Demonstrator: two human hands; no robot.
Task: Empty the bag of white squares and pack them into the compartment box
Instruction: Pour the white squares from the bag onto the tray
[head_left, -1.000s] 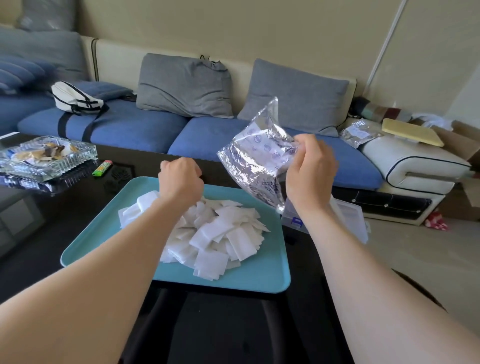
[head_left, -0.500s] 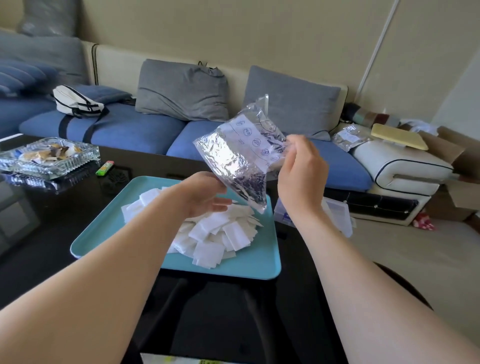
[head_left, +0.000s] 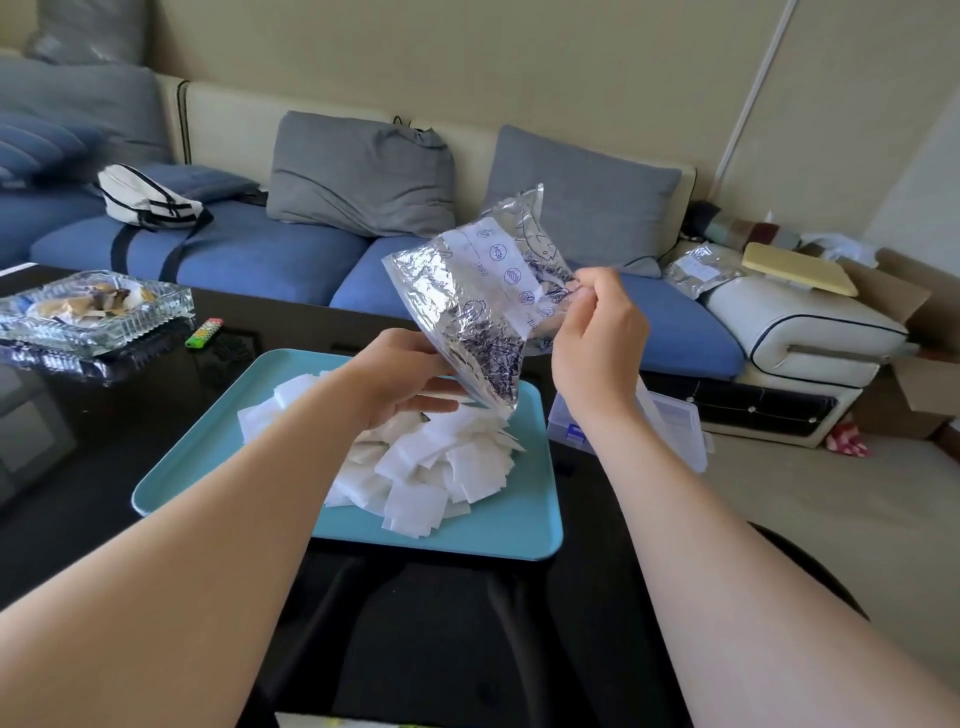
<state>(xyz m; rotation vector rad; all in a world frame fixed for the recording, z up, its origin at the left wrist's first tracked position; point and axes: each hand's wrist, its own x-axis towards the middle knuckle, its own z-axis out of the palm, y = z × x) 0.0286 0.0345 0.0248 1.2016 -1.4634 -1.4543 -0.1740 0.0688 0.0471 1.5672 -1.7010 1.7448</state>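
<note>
At the far left of the black table (head_left: 78, 457) stands a glass ashtray (head_left: 98, 312) holding scraps, with a green lighter (head_left: 204, 333) just to its right. Behind them runs a blue sofa (head_left: 249, 254) carrying a white belt bag (head_left: 148, 200) and two grey cushions (head_left: 358, 171). Nearer, a teal tray (head_left: 202, 452) lies on the table, and a loose heap of white squares (head_left: 441, 467) covers its right half. The left forearm crosses the left part of the heap and hides it. The left hand (head_left: 400, 379) hovers above the heap with its fingers stretched out and relaxed, reaching under the lower edge of the silver foil bag (head_left: 467, 301); whether it touches the foil cannot be told. The bag hangs tilted over the tray's far right corner, its low corner just above the squares. The right hand (head_left: 597, 332) pinches the bag's right edge between thumb and fingers. Right of the tray, the clear compartment box (head_left: 675, 421) sits on the table, largely hidden behind the right wrist. Farther right, on the white sofa arm (head_left: 810, 332), lie a second foil bag (head_left: 698, 270) and a yellow pad (head_left: 800, 267), with a cardboard box (head_left: 919, 384) at the edge.
</note>
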